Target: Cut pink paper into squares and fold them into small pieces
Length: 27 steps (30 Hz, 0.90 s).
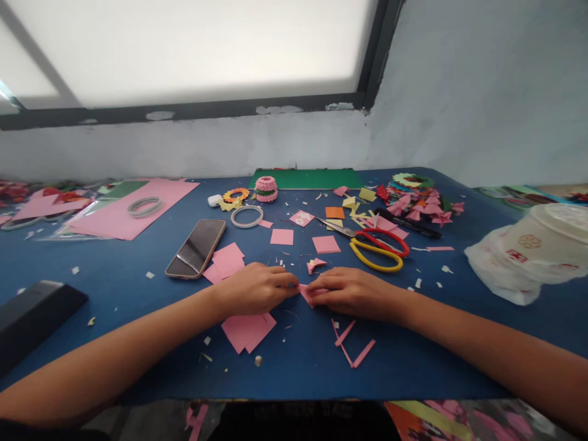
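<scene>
A small piece of pink paper (306,295) lies on the blue table, partly covered by my fingers. My left hand (260,286) pinches its left corner with the fingertips. From the other side, the curled fingers of my right hand (353,294) press on the same paper, hiding most of it. Just beyond sits a small folded pink paper piece (315,264). Pink squares (248,334) lie partly under my left hand, and more pink squares (228,260) rest behind that wrist. Thin pink strips (353,349) are scattered in front of my right hand.
Scissors (376,248) with red and yellow handles lie beyond my right hand. A phone (196,248) rests to the left, near a tape roll (247,216). A wrapped white cup (528,251) stands at right. Folded paper pieces (413,199) are heaped at the back.
</scene>
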### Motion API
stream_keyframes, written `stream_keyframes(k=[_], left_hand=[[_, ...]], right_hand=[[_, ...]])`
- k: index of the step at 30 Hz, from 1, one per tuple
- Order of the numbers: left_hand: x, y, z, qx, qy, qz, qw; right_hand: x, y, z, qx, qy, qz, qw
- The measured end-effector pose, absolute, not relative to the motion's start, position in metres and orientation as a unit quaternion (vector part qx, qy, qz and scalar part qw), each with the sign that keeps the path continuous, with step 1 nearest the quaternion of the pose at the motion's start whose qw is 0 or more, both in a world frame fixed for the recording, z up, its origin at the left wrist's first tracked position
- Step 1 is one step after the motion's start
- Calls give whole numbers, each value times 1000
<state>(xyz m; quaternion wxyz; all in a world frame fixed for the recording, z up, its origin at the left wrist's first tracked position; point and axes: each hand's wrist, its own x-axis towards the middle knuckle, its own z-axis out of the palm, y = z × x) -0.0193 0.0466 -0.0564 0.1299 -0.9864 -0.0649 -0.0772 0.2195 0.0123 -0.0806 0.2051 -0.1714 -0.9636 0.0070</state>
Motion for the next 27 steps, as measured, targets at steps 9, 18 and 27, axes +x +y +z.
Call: stream_keyframes(k=[9, 18, 27], left_hand=[[-19, 46, -56, -988, -63, -83, 113], [-18, 41, -54, -990, -55, -23, 130], [-10, 33, -50, -992, -103, -28, 62]], right_hand=[[219, 12, -79, -173, -964, 10, 201], [218, 11, -78, -182, -963, 15, 201], [213, 2, -79, -201, -955, -13, 217]])
